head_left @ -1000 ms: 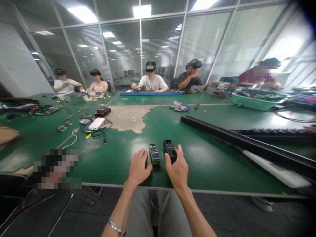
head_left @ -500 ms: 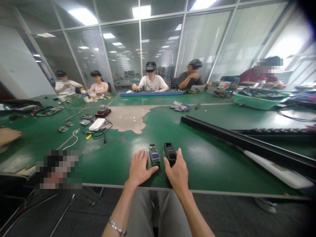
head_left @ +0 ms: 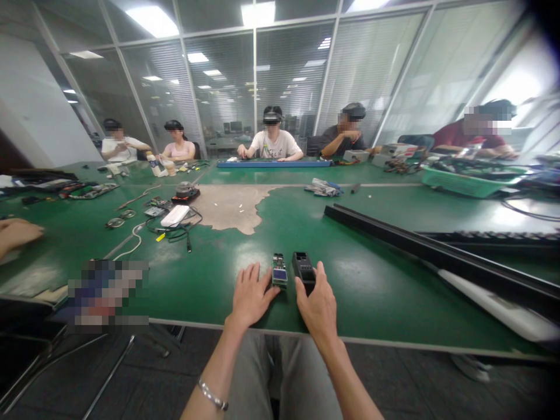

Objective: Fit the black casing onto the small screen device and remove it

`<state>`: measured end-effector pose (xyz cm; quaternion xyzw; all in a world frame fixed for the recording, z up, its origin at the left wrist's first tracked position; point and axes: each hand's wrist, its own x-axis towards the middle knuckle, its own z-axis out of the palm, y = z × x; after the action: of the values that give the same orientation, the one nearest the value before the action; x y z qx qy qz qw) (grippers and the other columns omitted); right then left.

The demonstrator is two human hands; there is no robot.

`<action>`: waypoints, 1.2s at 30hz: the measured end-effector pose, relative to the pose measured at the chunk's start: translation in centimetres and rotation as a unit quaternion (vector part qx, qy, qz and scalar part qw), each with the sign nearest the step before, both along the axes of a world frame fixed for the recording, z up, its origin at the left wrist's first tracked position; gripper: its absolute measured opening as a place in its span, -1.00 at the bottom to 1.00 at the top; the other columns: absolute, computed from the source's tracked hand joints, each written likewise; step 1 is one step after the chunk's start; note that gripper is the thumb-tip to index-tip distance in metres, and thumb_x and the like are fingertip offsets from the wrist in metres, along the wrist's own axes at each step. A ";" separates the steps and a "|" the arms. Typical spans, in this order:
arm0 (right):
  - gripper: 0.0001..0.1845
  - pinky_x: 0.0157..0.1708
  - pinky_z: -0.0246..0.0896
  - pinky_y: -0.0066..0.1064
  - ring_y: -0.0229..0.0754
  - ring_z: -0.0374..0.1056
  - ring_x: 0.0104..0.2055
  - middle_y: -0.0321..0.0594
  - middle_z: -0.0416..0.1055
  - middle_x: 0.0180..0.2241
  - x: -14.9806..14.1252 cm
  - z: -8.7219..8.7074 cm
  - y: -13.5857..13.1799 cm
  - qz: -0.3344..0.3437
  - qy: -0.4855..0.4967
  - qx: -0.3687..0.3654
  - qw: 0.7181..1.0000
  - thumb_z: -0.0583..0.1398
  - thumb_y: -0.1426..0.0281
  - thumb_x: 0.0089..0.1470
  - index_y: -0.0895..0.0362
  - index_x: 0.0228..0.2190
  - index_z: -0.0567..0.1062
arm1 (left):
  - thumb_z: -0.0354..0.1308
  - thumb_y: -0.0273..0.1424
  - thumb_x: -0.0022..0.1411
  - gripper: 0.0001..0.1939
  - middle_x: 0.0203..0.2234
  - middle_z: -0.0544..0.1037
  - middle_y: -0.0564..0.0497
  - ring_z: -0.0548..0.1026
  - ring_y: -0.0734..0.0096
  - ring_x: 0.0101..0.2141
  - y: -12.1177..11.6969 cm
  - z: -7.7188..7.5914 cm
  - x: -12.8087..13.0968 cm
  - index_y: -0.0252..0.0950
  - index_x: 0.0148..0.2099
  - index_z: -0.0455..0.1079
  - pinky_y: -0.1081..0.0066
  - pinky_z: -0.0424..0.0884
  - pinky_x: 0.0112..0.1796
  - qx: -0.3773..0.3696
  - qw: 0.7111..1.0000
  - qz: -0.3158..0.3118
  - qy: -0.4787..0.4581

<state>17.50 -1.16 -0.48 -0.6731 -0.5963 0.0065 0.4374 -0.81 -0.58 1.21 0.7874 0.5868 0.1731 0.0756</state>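
A slim circuit board with a small blue screen [head_left: 279, 272] lies on the green table. My left hand [head_left: 249, 294] rests palm down to its left, fingers spread, with the thumb by the board's near end. Just to the right lies a black plastic case [head_left: 303, 267], long and narrow, with openings in its top face. Around its near end is my right hand [head_left: 318, 300], thumb along the left side and fingers along the right. The palm covers part of that end.
A long black rail [head_left: 394, 239] and a white bar [head_left: 490, 306] lie to the right. A white box with cables [head_left: 175, 216] is at left centre. Another person's hand [head_left: 20, 233] shows at the left edge. Several people sit across the table, near a green basket [head_left: 472, 182].
The whole view has shifted slightly. Both hands keep almost the same place by the board and the case, with the left thumb now close against the board's near end.
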 end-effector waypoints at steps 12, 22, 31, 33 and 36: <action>-0.16 0.03 0.27 -0.09 0.09 0.39 0.06 0.13 0.40 0.08 -1.8 4.7 -0.7 0.016 0.064 0.024 0.998 0.09 0.05 0.17 0.25 0.31 0.01 | -0.02 -0.07 0.35 -0.52 0.33 0.14 -0.01 0.05 0.08 0.32 -0.4 0.3 -0.4 0.02 0.27 0.24 -0.04 -0.06 0.27 0.005 1.000 -0.007 -0.026; -0.19 -0.05 0.31 -0.11 0.13 0.40 0.02 0.18 0.38 0.09 -4.5 5.9 -0.5 0.033 -0.008 -0.022 0.999 0.09 0.13 0.19 0.31 0.30 0.02 | 0.00 -0.13 0.37 -0.62 0.31 0.18 -0.06 0.10 0.10 0.30 -0.3 0.3 -0.6 -0.01 0.17 0.38 -0.02 -0.03 0.26 0.013 0.999 -0.006 -0.045; -0.22 -0.13 0.33 -0.18 0.09 0.44 -0.07 0.16 0.46 -0.02 -5.9 6.2 -0.7 0.036 -0.074 -0.015 0.996 0.08 0.17 0.22 0.33 0.30 0.01 | 0.13 -0.20 0.29 -0.54 0.32 0.14 -0.07 0.08 0.08 0.30 -0.5 0.2 -0.8 0.01 0.22 0.32 -0.07 -0.06 0.27 0.023 0.998 -0.023 -0.057; -0.22 -0.15 0.33 -0.19 0.09 0.45 -0.09 0.16 0.47 -0.04 -6.2 6.5 -0.7 0.039 -0.089 -0.015 0.995 0.07 0.18 0.22 0.34 0.30 -0.01 | 0.14 -0.22 0.28 -0.57 0.32 0.15 -0.07 0.10 0.08 0.30 -0.5 0.1 -0.8 0.00 0.19 0.36 -0.07 -0.05 0.26 0.027 0.998 -0.022 -0.059; -0.23 -0.16 0.32 -0.21 0.08 0.45 -0.09 0.14 0.46 -0.04 -6.5 6.7 -1.0 0.036 -0.109 -0.022 0.993 0.06 0.19 0.23 0.33 0.30 -0.03 | 0.15 -0.24 0.28 -0.62 0.31 0.17 -0.04 0.12 0.09 0.29 -0.5 0.0 -0.7 0.00 0.14 0.41 -0.08 -0.04 0.26 0.032 0.997 -0.014 -0.067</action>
<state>11.02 -2.16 6.22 -0.6574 -0.6640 -0.0384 0.3543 -1.54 -1.09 1.21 0.7845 0.5631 0.2430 0.0916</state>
